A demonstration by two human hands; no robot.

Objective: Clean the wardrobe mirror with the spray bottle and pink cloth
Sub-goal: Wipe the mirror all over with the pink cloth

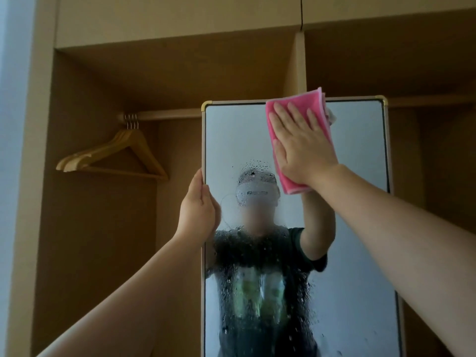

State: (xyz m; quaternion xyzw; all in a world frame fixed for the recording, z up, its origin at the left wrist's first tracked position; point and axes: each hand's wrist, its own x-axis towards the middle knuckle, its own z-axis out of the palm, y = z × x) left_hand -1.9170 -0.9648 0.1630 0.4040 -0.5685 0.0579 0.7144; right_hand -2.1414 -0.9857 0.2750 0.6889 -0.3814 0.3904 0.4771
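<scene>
A tall framed mirror (360, 228) with gold corners stands in the open wardrobe, its glass covered in spray droplets across the middle and lower part. My right hand (302, 143) lies flat with fingers spread on the pink cloth (311, 104), pressing it against the mirror's upper right area. My left hand (199, 204) grips the mirror's left frame edge at mid height. The glass reflects a person in a dark printed T-shirt. No spray bottle is in view.
Wooden hangers (116, 153) hang from the rail (164, 115) in the left wardrobe bay. A vertical divider panel (298, 65) rises behind the mirror top, with another bay to the right. A pale wall (13, 150) borders the wardrobe on the left.
</scene>
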